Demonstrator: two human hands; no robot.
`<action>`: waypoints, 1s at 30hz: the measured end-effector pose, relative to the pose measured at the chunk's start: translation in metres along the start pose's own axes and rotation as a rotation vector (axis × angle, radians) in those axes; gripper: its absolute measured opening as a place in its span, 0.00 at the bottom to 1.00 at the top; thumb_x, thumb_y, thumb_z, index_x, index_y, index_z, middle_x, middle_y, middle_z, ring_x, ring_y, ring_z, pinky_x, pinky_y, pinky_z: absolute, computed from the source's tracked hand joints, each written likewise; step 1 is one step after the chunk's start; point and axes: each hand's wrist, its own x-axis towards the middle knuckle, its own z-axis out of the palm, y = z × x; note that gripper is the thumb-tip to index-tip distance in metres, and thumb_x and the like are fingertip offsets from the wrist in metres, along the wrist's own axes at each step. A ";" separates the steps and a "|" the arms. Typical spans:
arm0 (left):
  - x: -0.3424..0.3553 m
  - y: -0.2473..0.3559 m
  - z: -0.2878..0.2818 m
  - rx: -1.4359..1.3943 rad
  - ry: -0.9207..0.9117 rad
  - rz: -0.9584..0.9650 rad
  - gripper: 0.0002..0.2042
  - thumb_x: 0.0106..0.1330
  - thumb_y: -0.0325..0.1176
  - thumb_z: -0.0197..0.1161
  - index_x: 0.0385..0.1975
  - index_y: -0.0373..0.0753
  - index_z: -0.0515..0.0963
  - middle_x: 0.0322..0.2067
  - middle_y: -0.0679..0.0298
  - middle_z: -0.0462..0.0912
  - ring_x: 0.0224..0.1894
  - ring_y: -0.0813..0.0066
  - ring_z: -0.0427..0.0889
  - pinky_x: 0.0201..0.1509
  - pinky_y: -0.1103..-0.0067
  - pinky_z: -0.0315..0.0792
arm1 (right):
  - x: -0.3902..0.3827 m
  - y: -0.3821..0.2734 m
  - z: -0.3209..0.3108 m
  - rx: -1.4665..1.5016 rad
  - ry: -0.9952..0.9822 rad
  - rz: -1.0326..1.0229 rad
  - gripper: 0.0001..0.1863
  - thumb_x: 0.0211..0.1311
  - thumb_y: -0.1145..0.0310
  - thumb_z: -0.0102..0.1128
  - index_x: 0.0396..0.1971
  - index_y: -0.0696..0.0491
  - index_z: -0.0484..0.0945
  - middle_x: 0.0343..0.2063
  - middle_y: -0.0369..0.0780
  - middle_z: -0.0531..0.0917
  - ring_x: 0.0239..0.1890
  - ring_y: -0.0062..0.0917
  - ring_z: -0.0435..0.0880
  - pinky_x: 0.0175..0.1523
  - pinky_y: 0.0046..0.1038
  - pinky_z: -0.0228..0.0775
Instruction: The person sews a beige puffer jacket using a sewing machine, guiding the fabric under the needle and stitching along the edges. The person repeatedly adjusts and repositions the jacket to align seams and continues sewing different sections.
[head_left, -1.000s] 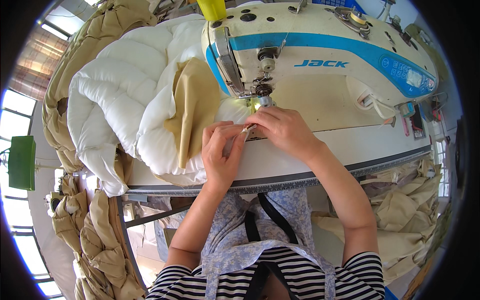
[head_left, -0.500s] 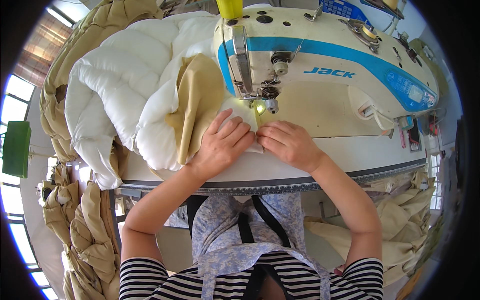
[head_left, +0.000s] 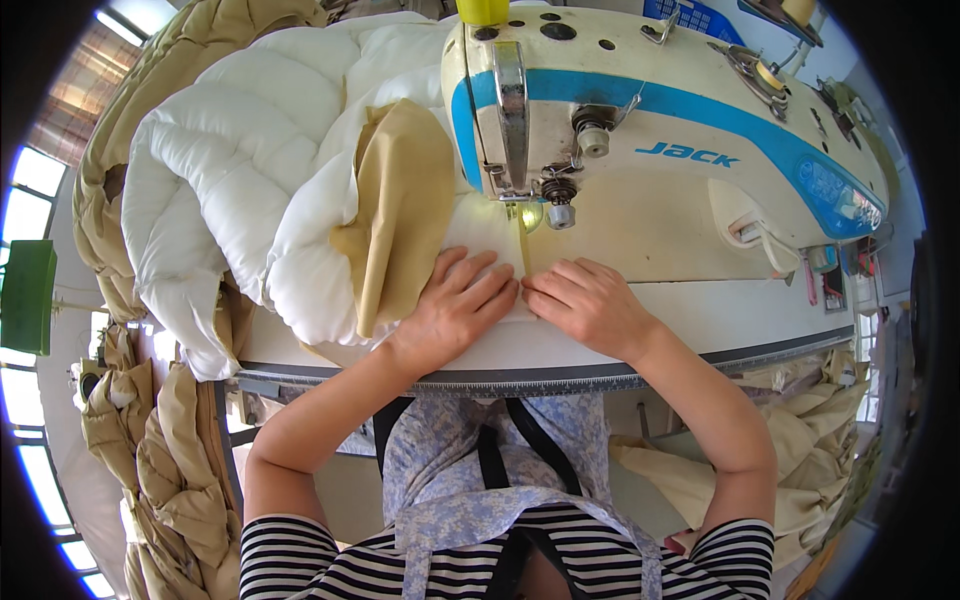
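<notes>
Here the left hand [head_left: 455, 305] lies flat, fingers spread, on the white padded fabric [head_left: 260, 190] just in front of the sewing machine [head_left: 680, 130] needle; the right hand [head_left: 590, 300] presses flat beside it, fingertips almost touching the left's, gripping nothing; a tan fabric flap [head_left: 405, 200] folds over the white quilt, left of the machine head
</notes>
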 end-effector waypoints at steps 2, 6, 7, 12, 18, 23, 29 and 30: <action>0.001 -0.006 0.005 0.002 0.033 0.013 0.15 0.53 0.29 0.62 0.42 0.38 0.82 0.48 0.61 0.81 0.55 0.60 0.79 0.60 0.59 0.71 | 0.003 0.005 0.002 -0.032 0.001 0.002 0.10 0.51 0.71 0.66 0.35 0.53 0.83 0.38 0.34 0.84 0.37 0.25 0.82 0.40 0.28 0.76; 0.014 -0.028 0.018 -0.006 0.120 0.045 0.15 0.51 0.28 0.64 0.41 0.37 0.83 0.48 0.60 0.82 0.54 0.59 0.80 0.60 0.59 0.71 | 0.013 0.021 0.011 -0.093 0.011 0.002 0.07 0.53 0.71 0.65 0.34 0.51 0.83 0.37 0.32 0.84 0.34 0.24 0.82 0.38 0.27 0.75; 0.017 -0.033 0.019 -0.014 0.169 0.075 0.15 0.51 0.28 0.64 0.40 0.37 0.83 0.47 0.60 0.82 0.53 0.59 0.80 0.60 0.58 0.71 | 0.016 0.025 0.013 -0.094 0.021 0.004 0.07 0.52 0.71 0.65 0.33 0.51 0.81 0.35 0.32 0.83 0.31 0.24 0.82 0.37 0.27 0.75; 0.016 -0.042 0.012 0.005 0.040 0.037 0.18 0.52 0.28 0.64 0.46 0.39 0.82 0.50 0.62 0.81 0.58 0.61 0.78 0.67 0.57 0.67 | 0.021 0.036 0.020 -0.153 0.046 -0.007 0.07 0.52 0.70 0.64 0.32 0.50 0.81 0.36 0.33 0.83 0.28 0.23 0.82 0.37 0.26 0.74; 0.003 -0.036 -0.002 -0.074 -0.060 0.008 0.24 0.51 0.26 0.66 0.53 0.44 0.82 0.55 0.65 0.79 0.64 0.62 0.74 0.72 0.57 0.62 | 0.011 0.030 0.014 -0.117 -0.017 0.080 0.12 0.56 0.71 0.64 0.41 0.51 0.86 0.46 0.30 0.86 0.33 0.20 0.85 0.38 0.25 0.74; 0.005 -0.039 -0.002 -0.034 -0.066 0.040 0.22 0.55 0.31 0.63 0.54 0.45 0.80 0.54 0.68 0.79 0.64 0.63 0.74 0.73 0.57 0.63 | 0.009 0.026 0.014 -0.077 0.045 0.109 0.12 0.57 0.71 0.63 0.42 0.51 0.85 0.45 0.33 0.85 0.34 0.23 0.85 0.41 0.27 0.74; 0.005 -0.038 -0.005 -0.086 -0.096 0.005 0.26 0.49 0.28 0.69 0.53 0.44 0.82 0.55 0.68 0.80 0.64 0.60 0.73 0.73 0.54 0.61 | 0.007 0.018 0.009 -0.059 0.039 0.100 0.12 0.55 0.70 0.62 0.40 0.50 0.85 0.44 0.34 0.85 0.34 0.23 0.84 0.42 0.27 0.74; 0.005 -0.038 -0.005 -0.097 -0.089 0.000 0.25 0.49 0.27 0.69 0.52 0.44 0.83 0.55 0.68 0.80 0.64 0.60 0.73 0.73 0.54 0.61 | 0.007 0.017 0.008 -0.060 0.023 0.106 0.12 0.55 0.70 0.63 0.40 0.50 0.85 0.44 0.34 0.85 0.35 0.23 0.84 0.42 0.27 0.74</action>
